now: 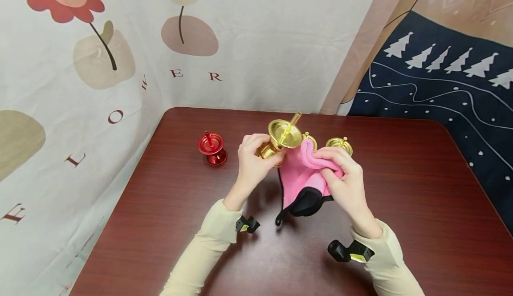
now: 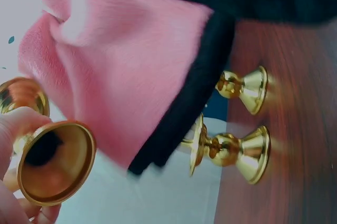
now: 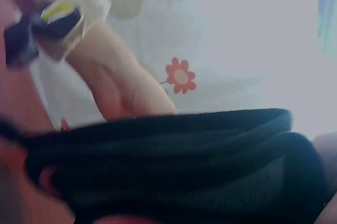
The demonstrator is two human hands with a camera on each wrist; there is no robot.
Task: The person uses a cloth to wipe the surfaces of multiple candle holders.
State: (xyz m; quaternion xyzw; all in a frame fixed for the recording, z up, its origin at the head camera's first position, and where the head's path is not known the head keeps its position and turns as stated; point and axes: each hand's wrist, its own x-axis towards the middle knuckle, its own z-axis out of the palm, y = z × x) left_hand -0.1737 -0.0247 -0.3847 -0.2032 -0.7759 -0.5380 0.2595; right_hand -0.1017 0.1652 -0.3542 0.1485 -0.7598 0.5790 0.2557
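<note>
My left hand (image 1: pixel 254 158) grips a shiny gold candle holder (image 1: pixel 285 133) by its stem, tilted above the table. In the left wrist view the hollow underside of this candle holder (image 2: pixel 66 174) faces the camera. A pink cloth (image 1: pixel 294 176) with black edging and a black loop hangs from my right hand (image 1: pixel 348 178), pinched in a bunch between thumb and fingers. The cloth hangs beside the held candle holder; whether they touch cannot be told. In the right wrist view, the cloth's black part (image 3: pixel 184 166) hides most of the work.
Behind the cloth and right hand stand two more gold candle holders (image 2: pixel 255 155), partly hidden in the head view. A red candle holder (image 1: pixel 212 147) stands to the left on the dark wood table (image 1: pixel 160 225). Patterned curtains (image 1: pixel 256 82) hang behind the table.
</note>
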